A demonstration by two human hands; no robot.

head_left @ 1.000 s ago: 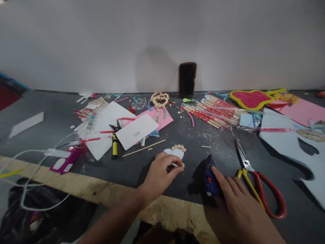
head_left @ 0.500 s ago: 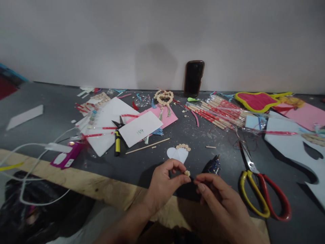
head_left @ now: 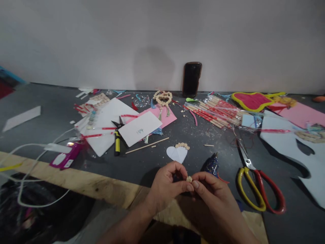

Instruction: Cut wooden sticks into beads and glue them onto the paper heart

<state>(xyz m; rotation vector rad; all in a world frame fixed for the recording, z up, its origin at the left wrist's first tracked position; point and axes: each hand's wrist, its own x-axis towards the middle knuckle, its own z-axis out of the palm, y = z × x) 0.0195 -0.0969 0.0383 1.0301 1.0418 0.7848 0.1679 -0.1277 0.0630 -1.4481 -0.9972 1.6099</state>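
Note:
Close to the table's near edge, my left hand [head_left: 169, 181] pinches a small beige flower-shaped piece [head_left: 189, 179] between thumb and forefinger. The fingertips of my right hand [head_left: 214, 193] close on the same piece from the other side; the other fingers are partly hidden. Just beyond lies a white paper heart [head_left: 176, 155], its upper right lobe edged with a row of similar beige pieces [head_left: 182, 146]. Behind my right hand is a dark blue glue gun [head_left: 211, 163], its nozzle pointing away and its lower part covered by the hand.
Scissors [head_left: 250, 174] with yellow and red handles lie at right. Pliers [head_left: 117, 135], a card [head_left: 139, 128] marked 154 and a thin stick [head_left: 147, 145] are at left. Bagged sticks [head_left: 215, 110] lie farther back, near a phone [head_left: 191, 79] leaning on the wall.
My right hand has come left to meet my left hand, and its fingertips now touch the beige piece. The view has shifted slightly, showing more of the glue gun.

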